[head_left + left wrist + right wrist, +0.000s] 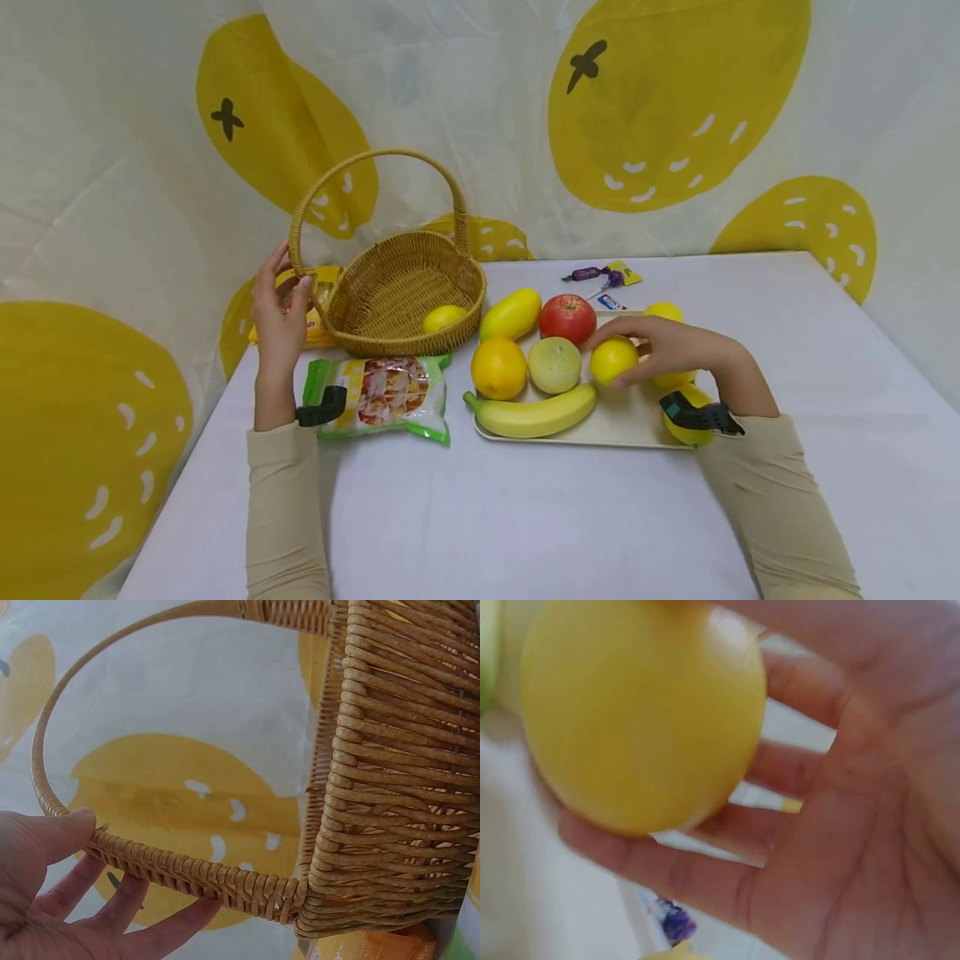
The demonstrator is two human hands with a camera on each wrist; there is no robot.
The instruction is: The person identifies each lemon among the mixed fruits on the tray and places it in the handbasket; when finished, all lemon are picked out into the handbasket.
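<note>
Lemon in right hand

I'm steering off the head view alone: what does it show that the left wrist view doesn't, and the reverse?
Only the head view shows the right hand gripping a lemon on the tray, along with the banana, orange, apple, snack bag, and a second lemon inside the basket. Only the left wrist view shows the thumb on top of the handle with fingers beneath. Both show the left hand holding the basket by its handle.
</note>
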